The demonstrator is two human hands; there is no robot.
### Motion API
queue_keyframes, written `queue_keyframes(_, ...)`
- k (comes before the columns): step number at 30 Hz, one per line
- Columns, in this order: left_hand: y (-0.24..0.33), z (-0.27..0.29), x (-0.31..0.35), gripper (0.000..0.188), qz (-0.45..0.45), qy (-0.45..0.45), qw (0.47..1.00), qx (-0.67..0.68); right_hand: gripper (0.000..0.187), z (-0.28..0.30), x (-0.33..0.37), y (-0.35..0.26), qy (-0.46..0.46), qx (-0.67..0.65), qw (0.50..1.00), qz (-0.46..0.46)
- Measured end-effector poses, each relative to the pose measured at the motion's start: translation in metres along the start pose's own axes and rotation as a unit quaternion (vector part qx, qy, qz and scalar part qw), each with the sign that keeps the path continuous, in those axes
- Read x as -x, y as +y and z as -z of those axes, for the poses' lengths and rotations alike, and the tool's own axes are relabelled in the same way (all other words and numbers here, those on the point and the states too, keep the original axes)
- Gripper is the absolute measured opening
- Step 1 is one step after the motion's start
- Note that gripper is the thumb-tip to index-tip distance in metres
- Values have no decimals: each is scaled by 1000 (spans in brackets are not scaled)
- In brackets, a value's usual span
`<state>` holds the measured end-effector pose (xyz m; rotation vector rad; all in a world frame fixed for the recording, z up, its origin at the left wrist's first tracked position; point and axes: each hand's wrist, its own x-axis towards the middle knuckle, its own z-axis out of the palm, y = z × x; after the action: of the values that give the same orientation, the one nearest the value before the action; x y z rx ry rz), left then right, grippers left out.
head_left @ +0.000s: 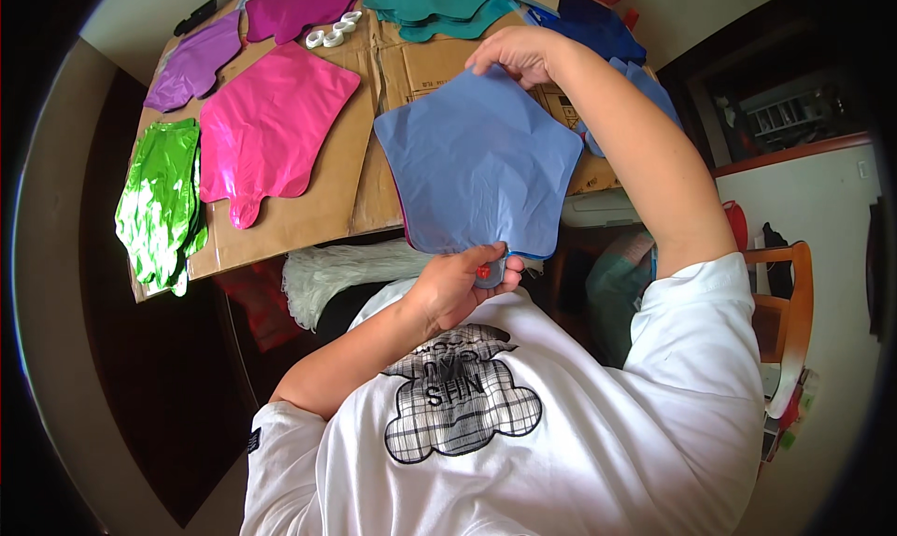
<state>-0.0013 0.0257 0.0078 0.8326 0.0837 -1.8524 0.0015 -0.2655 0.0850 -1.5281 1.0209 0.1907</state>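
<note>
A flat, pale blue, star-shaped foil balloon [481,162] hangs between my hands over the near edge of the cardboard. My left hand [472,279] pinches its neck tab at the bottom, where a small red mark shows. With its fingertips, my right hand [514,55] grips the top point. Thin magenta and brighter blue edges peek out along the lower rim, so other sheets may lie behind it. Left of it rests a flat pink star balloon [273,125], beside a shiny green foil stack [159,200].
Cardboard [299,214] covers the table. Purple [194,59], magenta [301,5] and teal foil pieces [434,8] lie along its far side, with dark blue ones [598,31] at far right. White ribbon rolls [334,33] sit among them. A wooden chair [792,302] stands right.
</note>
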Motion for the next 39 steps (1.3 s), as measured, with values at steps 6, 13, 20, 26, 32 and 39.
queue_keyframes(6, 0, 1, -3, 18, 2, -7, 1000, -1, 36, 2, -20, 18, 103, 45, 990, 87)
queue_keyframes(13, 7, 12, -2, 31, 1, -90, 996, 20, 35, 7, -38, 28, 105, 59, 986, 115)
queue_keyframes(20, 4, 34, -15, 35, 7, -173, 980, 95, 33, 6, -43, 32, 74, 25, 990, 116)
queue_keyframes(26, 6, 19, -13, 24, 24, -75, 997, 1, 34, 5, -46, 34, 87, 37, 988, 124)
queue_keyframes(32, 12, 17, -13, 22, 43, -111, 993, 15, 34, 4, -46, 34, 93, 39, 986, 135)
queue_keyframes(39, 6, 10, -21, 19, 52, -64, 997, 5, 32, 13, -48, 38, 135, 152, 964, 169)
